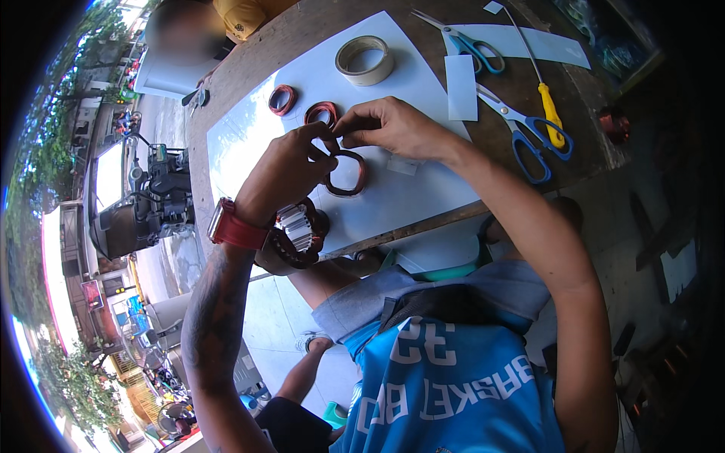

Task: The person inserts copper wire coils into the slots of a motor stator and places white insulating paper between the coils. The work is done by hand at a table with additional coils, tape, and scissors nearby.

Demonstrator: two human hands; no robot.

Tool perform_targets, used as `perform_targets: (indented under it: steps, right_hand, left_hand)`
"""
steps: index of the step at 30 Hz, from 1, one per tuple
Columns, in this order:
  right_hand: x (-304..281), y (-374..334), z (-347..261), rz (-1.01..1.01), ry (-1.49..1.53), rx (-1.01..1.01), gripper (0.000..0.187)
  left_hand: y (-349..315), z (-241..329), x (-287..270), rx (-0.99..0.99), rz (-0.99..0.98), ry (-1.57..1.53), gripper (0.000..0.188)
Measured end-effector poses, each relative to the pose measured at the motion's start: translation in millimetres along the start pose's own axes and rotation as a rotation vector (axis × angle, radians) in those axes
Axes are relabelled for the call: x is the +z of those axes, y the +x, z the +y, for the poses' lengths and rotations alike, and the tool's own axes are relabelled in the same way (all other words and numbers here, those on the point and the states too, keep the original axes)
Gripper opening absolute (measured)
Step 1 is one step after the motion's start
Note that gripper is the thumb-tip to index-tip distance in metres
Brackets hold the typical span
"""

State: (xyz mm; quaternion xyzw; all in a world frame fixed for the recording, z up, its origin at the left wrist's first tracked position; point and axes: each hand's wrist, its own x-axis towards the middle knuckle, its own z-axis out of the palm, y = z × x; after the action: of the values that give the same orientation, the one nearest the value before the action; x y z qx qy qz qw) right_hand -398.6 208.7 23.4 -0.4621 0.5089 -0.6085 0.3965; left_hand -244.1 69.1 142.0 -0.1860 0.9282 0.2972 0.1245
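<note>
Both hands pinch copper coil (346, 174) | left hand (291, 167) | right hand (393, 127) | white sheet (302, 83)

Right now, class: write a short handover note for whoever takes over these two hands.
Left hand and right hand: both pinch one reddish wire coil over the white sheet.
Two more coils lie on the sheet beyond the hands; tape roll past them.
Metal core sits at the table edge, under the left wrist.
Scissors and screwdriver lie to the right.
Done: three coils visible. Left: cannot tell.
</note>
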Motion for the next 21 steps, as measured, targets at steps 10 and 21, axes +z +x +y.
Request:
perform_targets:
  steps: [10,21]
  right_hand:
    - [-5.3,-4.7,-5.9,-0.036,-0.325,-0.022,0.024]
    - [-13.7,-2.9,-7.6,-0.079,-0.171,0.022,0.019]
  left_hand:
    - [-1.9,3.9,-2.6,-0.03,0.003,-0.084,0.017]
    - [-1.7,1.6,-1.5,-0.007,0.051,-0.098,0.015]
